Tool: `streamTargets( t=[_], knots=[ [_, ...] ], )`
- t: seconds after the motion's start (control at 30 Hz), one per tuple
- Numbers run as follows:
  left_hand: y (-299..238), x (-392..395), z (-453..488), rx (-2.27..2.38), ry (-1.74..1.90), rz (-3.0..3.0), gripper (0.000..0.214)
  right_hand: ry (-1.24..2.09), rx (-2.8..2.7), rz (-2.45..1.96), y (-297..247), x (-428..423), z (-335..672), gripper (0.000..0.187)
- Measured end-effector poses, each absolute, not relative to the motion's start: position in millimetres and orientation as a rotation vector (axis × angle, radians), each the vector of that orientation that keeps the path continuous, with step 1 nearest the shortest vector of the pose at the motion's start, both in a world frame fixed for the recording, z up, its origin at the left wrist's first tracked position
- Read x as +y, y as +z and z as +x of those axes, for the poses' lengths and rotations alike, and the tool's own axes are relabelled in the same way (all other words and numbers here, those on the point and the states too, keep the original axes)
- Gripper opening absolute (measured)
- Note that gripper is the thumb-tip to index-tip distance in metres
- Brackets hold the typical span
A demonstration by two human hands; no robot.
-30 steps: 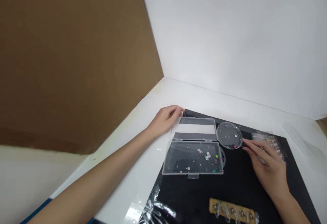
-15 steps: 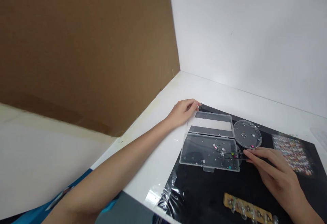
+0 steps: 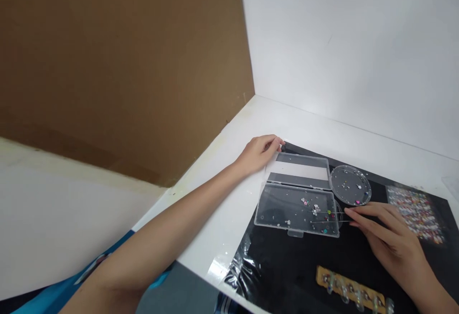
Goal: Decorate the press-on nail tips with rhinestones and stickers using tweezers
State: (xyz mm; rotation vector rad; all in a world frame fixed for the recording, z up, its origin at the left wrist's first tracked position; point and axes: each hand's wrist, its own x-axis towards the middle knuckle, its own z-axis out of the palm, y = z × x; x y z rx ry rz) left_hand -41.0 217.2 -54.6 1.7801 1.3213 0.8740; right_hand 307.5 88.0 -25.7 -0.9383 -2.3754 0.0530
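Note:
A clear plastic box point(image 3: 297, 209) lies open on a black mat point(image 3: 322, 266), with small coloured and silver gems scattered inside; its lid point(image 3: 300, 170) is folded back behind it. My left hand point(image 3: 258, 153) rests curled against the lid's far left corner. My right hand point(image 3: 385, 235) pinches thin tweezers point(image 3: 328, 215) whose tips reach into the box among the gems. A round clear dish point(image 3: 350, 185) with a few gems sits just behind the right hand.
A sheet of small gem stickers point(image 3: 416, 211) lies at the right of the mat. A tan strip holding several clear nail tips point(image 3: 353, 294) sits near the front edge. A brown cardboard panel point(image 3: 125, 65) and a white wall point(image 3: 351, 46) enclose the white table point(image 3: 229, 199).
The view shifted left then settled. My right hand moved from the round dish towards the box, and the tweezers now reach into it. The left hand stayed on the lid.

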Motion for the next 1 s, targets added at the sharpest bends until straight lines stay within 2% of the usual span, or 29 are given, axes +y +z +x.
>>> streamTargets(
  t=[0.3,0.5,0.77,1.0],
  knots=[
    [-56.7,218.1,-40.8,1.315,0.885,1.792,0.038,0.056,-2.39,-0.942,-22.2,89.1,308.6,0.05],
    [-55.5,217.8,-40.7,1.321,0.881,1.791,0.038,0.075,-2.357,-0.917,-19.0,86.7,306.7,0.057],
    [-55.5,217.3,-40.5,1.321,0.88,1.8,0.037,0.124,-2.352,-0.922,-19.6,90.0,303.4,0.047],
    [-55.9,217.6,-40.5,1.31,0.887,1.798,0.037,0.142,-2.35,-0.93,-20.8,89.5,307.2,0.049]
  ],
)
